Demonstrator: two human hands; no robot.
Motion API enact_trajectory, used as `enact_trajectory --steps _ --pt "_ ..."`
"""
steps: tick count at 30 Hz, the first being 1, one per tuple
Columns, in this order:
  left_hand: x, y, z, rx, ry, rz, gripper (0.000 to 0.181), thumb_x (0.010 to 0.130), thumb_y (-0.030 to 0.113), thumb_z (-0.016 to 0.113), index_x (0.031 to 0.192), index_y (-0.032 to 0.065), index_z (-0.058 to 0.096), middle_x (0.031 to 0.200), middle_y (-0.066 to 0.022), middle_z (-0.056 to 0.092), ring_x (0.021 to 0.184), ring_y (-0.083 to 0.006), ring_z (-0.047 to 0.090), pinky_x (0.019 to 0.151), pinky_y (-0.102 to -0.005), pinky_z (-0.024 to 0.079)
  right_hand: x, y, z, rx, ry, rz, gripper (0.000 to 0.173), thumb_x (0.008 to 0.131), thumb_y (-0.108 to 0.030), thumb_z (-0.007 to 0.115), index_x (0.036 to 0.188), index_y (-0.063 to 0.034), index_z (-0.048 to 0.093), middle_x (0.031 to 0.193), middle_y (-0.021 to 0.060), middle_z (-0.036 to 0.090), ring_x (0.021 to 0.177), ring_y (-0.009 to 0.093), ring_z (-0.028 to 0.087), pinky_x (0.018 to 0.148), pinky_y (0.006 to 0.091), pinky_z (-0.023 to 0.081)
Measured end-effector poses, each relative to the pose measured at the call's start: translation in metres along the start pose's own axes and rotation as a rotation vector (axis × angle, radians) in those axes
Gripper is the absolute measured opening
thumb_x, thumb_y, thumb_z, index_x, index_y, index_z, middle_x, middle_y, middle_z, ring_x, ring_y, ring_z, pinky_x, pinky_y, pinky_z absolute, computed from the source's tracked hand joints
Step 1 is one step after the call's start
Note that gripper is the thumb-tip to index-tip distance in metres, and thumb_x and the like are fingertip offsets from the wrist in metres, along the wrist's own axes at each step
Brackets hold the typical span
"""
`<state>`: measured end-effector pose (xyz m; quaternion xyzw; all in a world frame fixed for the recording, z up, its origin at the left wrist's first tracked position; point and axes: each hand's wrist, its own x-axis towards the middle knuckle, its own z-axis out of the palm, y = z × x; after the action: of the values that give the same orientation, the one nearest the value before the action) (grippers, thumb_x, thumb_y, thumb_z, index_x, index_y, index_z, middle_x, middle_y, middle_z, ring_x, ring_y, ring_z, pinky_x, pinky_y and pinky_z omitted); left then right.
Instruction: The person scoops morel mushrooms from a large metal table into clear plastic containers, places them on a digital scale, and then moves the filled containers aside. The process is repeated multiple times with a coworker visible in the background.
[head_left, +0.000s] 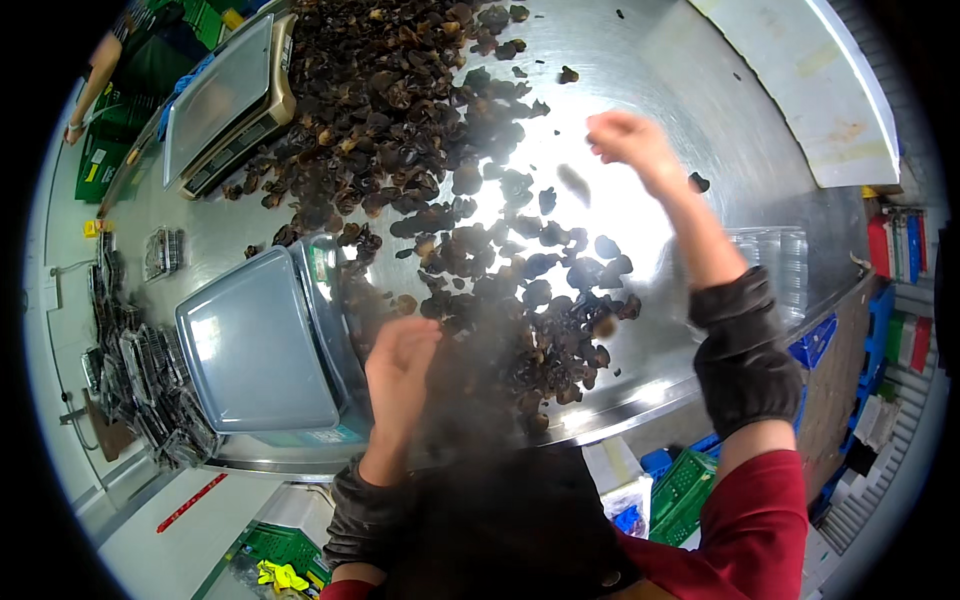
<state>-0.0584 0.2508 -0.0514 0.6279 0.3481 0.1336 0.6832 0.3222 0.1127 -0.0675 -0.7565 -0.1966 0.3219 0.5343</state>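
Note:
Dark brown wood ear mushrooms (367, 112) lie heaped across a stainless steel table (652, 360), with a looser scatter of them (555, 330) nearer to me. My left hand (401, 364) hovers at the near left edge of that scatter, beside a translucent plastic tub (259, 345). Its fingers are bent, and I cannot tell if anything is in them. Over the bright bare steel to the right, my right hand (634, 146) is raised with curled, blurred fingers; whether they hold a piece is unclear. A blurred dark mushroom piece (574, 184) shows below and left of it.
Beyond the tub stands a weighing scale (225, 105). Clear plastic punnets (146, 360) are piled at the left; a clear plastic tray (772, 262) lies by my right forearm. A white panel (817, 90) borders the far right. Another person's arm (97, 82) shows at upper left.

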Motion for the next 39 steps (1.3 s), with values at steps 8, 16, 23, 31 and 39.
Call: enact_trajectory --steps 8,16,23,31,39 --pt "0.01 0.001 0.017 -0.051 -0.102 -0.052 0.02 0.094 -0.005 0.054 0.113 -0.0021 0.056 0.107 -0.012 0.066 0.094 -0.017 0.065 0.086 -0.0285 0.052 0.006 0.025 0.165 -0.735 -0.225 -0.652 0.015 0.081 -0.008 0.064 0.096 -0.0044 0.063 0.095 0.013 0.062 0.089 0.032 0.064 0.078 0.0406 0.053" --pt "-0.001 -0.01 0.006 -0.027 -0.078 -0.06 0.018 0.094 -0.003 0.055 0.112 -0.0012 0.057 0.104 -0.0106 0.066 0.092 -0.0165 0.065 0.083 -0.0282 0.051 0.008 0.03 0.142 -0.585 -0.366 -0.353 0.01 0.085 -0.011 0.064 0.094 -0.0055 0.065 0.086 0.0094 0.067 0.078 0.026 0.066 0.073 0.0353 0.054" --pt "-0.003 -0.022 0.003 -0.113 -0.097 -0.124 0.017 0.095 -0.002 0.055 0.112 -0.0012 0.057 0.102 -0.0105 0.066 0.09 -0.0164 0.066 0.081 -0.027 0.052 -0.008 -0.014 0.053 -0.203 -0.261 -0.153 0.011 0.086 -0.01 0.068 0.094 -0.0039 0.067 0.082 0.0028 0.068 0.072 0.011 0.064 0.068 0.0265 0.053" --pt "-0.005 -0.012 0.017 -0.006 -0.169 -0.07 0.017 0.094 -0.002 0.055 0.111 -0.0005 0.058 0.103 -0.0097 0.066 0.09 -0.016 0.066 0.08 -0.027 0.052 0.003 0.033 0.172 -0.975 -0.218 -0.491 0.021 0.074 -0.008 0.071 0.094 -0.0045 0.063 0.1 0.016 0.065 0.09 0.032 0.066 0.078 0.0427 0.055" --pt "-0.009 -0.027 -0.011 -0.112 -0.068 -0.128 0.016 0.094 -0.001 0.057 0.11 -0.0021 0.058 0.1 -0.0119 0.067 0.087 -0.0173 0.066 0.078 -0.0281 0.053 -0.005 -0.013 0.066 0.105 -0.334 -0.004 0.018 0.086 -0.017 0.069 0.099 -0.0049 0.067 0.088 0.0022 0.067 0.083 0.009 0.062 0.074 0.0251 0.051"
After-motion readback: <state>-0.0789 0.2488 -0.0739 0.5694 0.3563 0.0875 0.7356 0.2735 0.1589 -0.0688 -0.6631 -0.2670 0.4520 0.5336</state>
